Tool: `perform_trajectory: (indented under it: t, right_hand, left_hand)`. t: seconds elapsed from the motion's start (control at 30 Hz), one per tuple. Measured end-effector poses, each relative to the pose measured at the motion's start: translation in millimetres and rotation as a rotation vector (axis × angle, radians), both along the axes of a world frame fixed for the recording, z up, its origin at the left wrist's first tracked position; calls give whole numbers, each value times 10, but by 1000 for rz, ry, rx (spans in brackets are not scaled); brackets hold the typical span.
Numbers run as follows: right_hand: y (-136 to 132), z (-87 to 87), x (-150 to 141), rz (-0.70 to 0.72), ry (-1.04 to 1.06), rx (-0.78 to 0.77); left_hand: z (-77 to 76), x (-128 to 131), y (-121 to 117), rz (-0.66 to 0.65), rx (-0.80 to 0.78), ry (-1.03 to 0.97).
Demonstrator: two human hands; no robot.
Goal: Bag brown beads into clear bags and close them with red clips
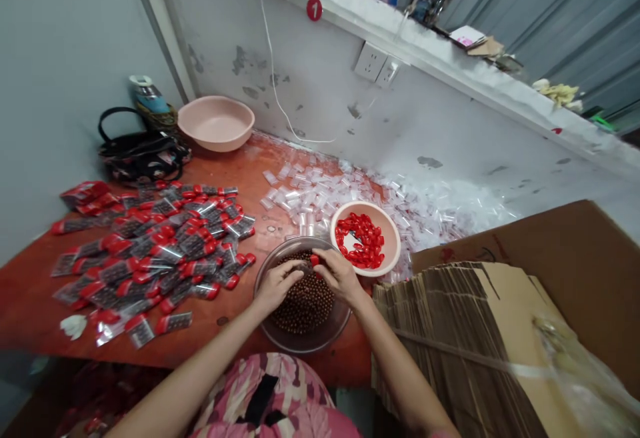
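Both my hands work over a round glass dish [300, 335] heaped with small brown beads [303, 301]. My left hand [277, 285] curves over the beads, its fingertips close to a small red cap [314, 260]. My right hand [340, 277] pinches that cap at its fingertips. Just beyond, a shallow peach bowl [389, 226] holds many glossy red caps [360, 241]. Loose clear plastic tubes [310, 198] lie behind the dish. Whatever my fingers cover is hidden.
Filled packets with red caps [150, 251] lie heaped on the red-brown table [225, 338] to the left. A pink basin [216, 123] and black bag [143, 155] stand at the back left. Flattened cardboard [450, 331] and a box [525, 258] crowd the right.
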State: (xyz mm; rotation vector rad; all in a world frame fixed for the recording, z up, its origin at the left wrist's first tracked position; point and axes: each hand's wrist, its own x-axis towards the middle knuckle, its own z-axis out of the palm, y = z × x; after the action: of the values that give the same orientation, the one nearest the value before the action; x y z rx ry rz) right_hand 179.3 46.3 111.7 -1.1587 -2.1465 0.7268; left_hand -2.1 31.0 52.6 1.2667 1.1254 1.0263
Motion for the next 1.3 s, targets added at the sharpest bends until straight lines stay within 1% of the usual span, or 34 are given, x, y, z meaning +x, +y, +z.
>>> perform_trajectory:
  t: [0.1, 0.23, 0.4, 0.47, 0.5, 0.57, 0.67, 0.73, 0.77, 0.83, 0.93, 1.0, 1.07, 1.1, 1.17, 1.23, 1.3]
  right_hand:
    - [-29, 47, -80, 99, -71, 19]
    - [-118, 16, -151, 109, -78, 15]
    - [-284, -42, -182, 88, -167, 50]
    - [-302, -40, -199, 77, -156, 36]
    - [-296, -32, -211, 71, -125, 14]
    - [-265, -9, -234, 40, -3, -75]
    - [-224, -8, -258, -59, 355, -320]
    - [-224, -67, -257, -130, 619, -493]
    - [-232, -115, -253, -162, 722, -569]
    - [-250, -225, -241, -225, 848, -691]
    - [-250, -337, -228, -297, 969, -774]
    - [-225, -331, -230, -290, 1011, -797]
    - [-193, -272, -245, -222, 965, -871]
    - [-181, -235, -259, -172, 920, -935]
    - [-172, -172, -297, -73, 857, -1092]
    - [-180, -152, -345, -3, 878, -1232]
    - [-196, -184, -400, 22, 954, -1300]
  left_hand:
    - [47, -29, -59, 53, 70, 79]
    - [128, -68, -150, 110, 114, 91]
    - [208, -134, -216, 33, 190, 111]
    - [211, -143, -211, 16, 174, 99]
    - [204, -141, -203, 21, 140, 77]
    - [176, -123, -184, 53, 31, -9]
    - [109, -91, -161, 138, -139, -238]
    - [61, -86, -155, 187, -208, -374]
    - [40, -91, -156, 200, -230, -412]
    - [11, -114, -161, 212, -248, -405]
    - [5, -155, -175, 189, -191, -242]
    - [26, -168, -186, 128, -86, -123]
    - [54, -163, -196, 56, 15, -58]
    - [66, -155, -200, 36, 50, -48]
    - [78, -137, -208, 38, 80, -45]
    - [70, -126, -213, 56, 83, -38]
    - [47, -125, -214, 58, 87, -17]
